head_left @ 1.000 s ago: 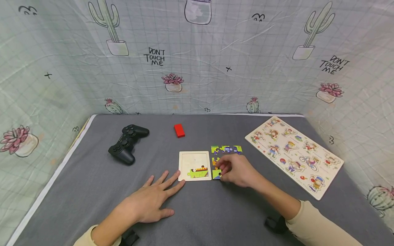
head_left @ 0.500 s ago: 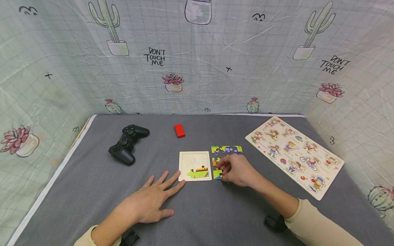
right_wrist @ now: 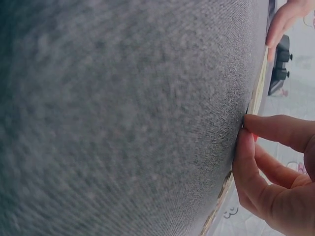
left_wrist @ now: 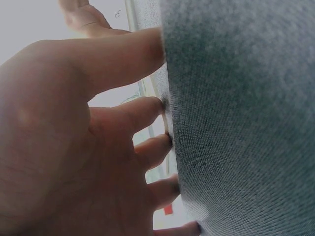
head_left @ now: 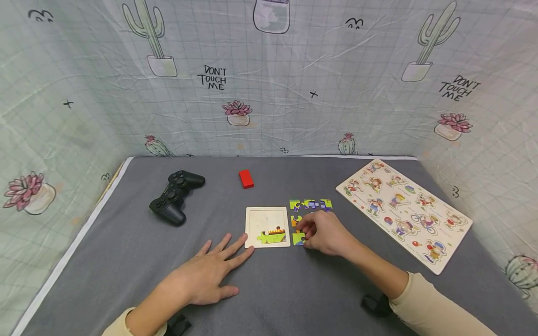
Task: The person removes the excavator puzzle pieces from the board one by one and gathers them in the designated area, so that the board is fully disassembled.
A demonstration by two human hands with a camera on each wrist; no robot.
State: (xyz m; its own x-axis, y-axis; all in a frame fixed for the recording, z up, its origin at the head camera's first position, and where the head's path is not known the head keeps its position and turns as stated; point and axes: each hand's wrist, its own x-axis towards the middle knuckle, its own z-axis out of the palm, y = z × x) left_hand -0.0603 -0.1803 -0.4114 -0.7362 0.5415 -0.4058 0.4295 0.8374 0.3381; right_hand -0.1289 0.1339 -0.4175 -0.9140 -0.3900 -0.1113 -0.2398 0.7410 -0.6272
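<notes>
My right hand (head_left: pixel 328 233) pinches the right edge of a green-and-blue jigsaw puzzle piece (head_left: pixel 298 239) lying on the cloth. In the right wrist view, thumb and forefinger (right_wrist: pixel 246 147) come close together at the cloth, and the piece is mostly hidden. Just left of it lies a square wooden puzzle tray (head_left: pixel 265 214), with joined green puzzle pieces (head_left: pixel 271 236) along its lower part. My left hand (head_left: pixel 208 273) lies spread on the cloth, its fingertips touching the tray's lower left corner. Its straight fingers (left_wrist: pixel 147 110) also show in the left wrist view.
Several loose puzzle pieces (head_left: pixel 310 204) lie beyond my right hand, partly covered by it. A black game controller (head_left: pixel 176 197) is at left, a red block (head_left: pixel 246 178) behind the tray. A large wooden picture board (head_left: pixel 403 214) lies at right. Printed curtains surround the table.
The puzzle piece under my right fingers has slid slightly right, widening its gap from the tray. My left hand has stayed in place.
</notes>
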